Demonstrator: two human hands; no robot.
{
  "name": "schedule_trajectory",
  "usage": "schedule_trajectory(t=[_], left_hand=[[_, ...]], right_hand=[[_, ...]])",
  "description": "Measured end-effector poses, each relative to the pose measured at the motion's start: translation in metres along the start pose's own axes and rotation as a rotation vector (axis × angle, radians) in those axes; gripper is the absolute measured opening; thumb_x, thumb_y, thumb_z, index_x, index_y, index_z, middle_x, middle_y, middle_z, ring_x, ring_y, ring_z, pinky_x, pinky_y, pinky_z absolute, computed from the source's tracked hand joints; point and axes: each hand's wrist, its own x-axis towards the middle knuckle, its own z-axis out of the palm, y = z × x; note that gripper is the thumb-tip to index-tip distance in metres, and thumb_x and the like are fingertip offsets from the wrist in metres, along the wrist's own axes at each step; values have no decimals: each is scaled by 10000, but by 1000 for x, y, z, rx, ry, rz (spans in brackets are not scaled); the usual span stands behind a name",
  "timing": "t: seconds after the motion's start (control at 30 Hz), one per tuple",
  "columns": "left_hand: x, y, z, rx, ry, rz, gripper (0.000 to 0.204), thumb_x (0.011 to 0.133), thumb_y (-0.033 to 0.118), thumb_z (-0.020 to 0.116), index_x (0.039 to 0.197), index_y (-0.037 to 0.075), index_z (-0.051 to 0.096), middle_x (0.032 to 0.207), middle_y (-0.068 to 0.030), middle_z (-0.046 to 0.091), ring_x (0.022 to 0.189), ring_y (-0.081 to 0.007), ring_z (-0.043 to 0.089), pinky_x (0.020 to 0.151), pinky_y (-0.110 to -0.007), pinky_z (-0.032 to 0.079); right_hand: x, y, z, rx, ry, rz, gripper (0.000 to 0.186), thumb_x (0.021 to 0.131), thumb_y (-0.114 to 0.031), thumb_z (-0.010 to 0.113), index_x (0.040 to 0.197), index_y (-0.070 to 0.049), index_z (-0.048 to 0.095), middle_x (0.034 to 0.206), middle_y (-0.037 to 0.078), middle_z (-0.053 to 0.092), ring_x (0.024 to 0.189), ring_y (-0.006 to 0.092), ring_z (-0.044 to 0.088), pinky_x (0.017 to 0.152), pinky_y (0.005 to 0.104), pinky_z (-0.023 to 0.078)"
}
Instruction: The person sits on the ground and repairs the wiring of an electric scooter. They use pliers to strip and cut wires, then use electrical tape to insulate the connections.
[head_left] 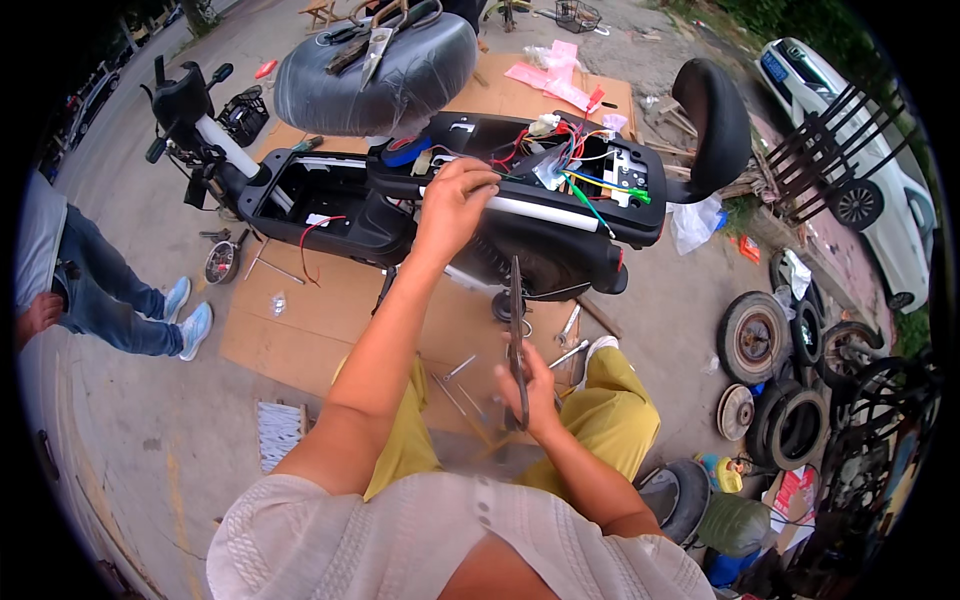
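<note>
My L hand (458, 208) is over the open body of the black-and-white e-scooter (545, 212), mid-frame, a bit above centre. Thumb + fingers bend in twd each other near the upper edge of the white side strip; can't tell if the tips meet or pinch a wire. My R hand (541, 392), lower centre, is clamped on the handle end of a dark scissors-type tool (516, 300), seen nearly edge-on, tip up twd the scooter.

Wire bundle (572, 150) (red, blue, yellow, white etc.) spills out of the body just R of my L hand; a green wire (590, 203) hangs over the edge there. Blue tape roll (408, 152) sits on the body, up-L of that hand. Plastic-wrapped seat (400, 100) is at upper centre w/ scissors (376, 55) on top; black backrest (712, 130) upper R, handlebar (180, 100) upper L.

Under the scooter: cardboard (290, 335), w/ a wrench (570, 322) and other tools btwn my feet & the scooter. Small round pan (222, 262) w/ bits in it is L of the cardboard. Far L, another person (110, 270) stands in jeans & lt-blue shoes. Pink wrapping (555, 75) is at top, R of centre. On the R side: white car (850, 150) up top, old tyres (752, 338) below it, & a green jug (735, 523) lower R.
</note>
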Motion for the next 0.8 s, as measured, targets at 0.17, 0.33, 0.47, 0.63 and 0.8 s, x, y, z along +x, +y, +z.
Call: schedule_trajectory(t=[0.17, 0.33, 0.47, 0.63, 0.8], left_hand=[[2, 0, 8, -357, 156, -221, 125, 874, 62, 649, 959, -21, 689, 952, -69, 679, 838, -133, 622, 710, -252, 470], [6, -3, 3, -787, 153, -436, 159, 920, 105, 621, 991, -29, 668, 885, -74, 686, 783, -99, 599, 646, -229, 448], [8, -2, -2, -806, 164, -498, 173, 929, 107, 605, 1007, -38, 658, 867, -98, 685, 733, -119, 618, 638, -231, 471], [8, -1, -3, -845, 159, -515, 197, 934, 133, 617, 1024, -39, 649, 893, -125, 688, 750, -153, 641, 665, -254, 507], [6, -7, -2, -843, 161, -507, 227, 960, 166, 593, 1059, -36, 622, 904, -141, 692, 744, -166, 650, 667, -259, 516]], right_hand=[[2, 4, 6, -5, 3, -86, 502, 865, -4, 603, 1349, -71, 487, 736, -41, 486, 547, 41, 471, 470, 216, 382], [-2, -5, 6, 6, -14, 3, 473, 886, 27, 598, 1340, -68, 506, 872, -30, 543, 663, 30, 436, 572, 217, 362], [-1, 3, 4, -2, -21, -67, 483, 882, -9, 585, 1350, -36, 467, 742, -30, 463, 512, 48, 451, 457, 216, 370], [1, 5, 3, 16, -35, -58, 473, 897, -13, 572, 1353, -16, 450, 746, -16, 468, 497, 55, 443, 451, 217, 364], [0, -2, 2, 48, -80, 8, 463, 903, -19, 564, 1350, -14, 442, 747, -8, 473, 497, 60, 446, 456, 218, 365]])
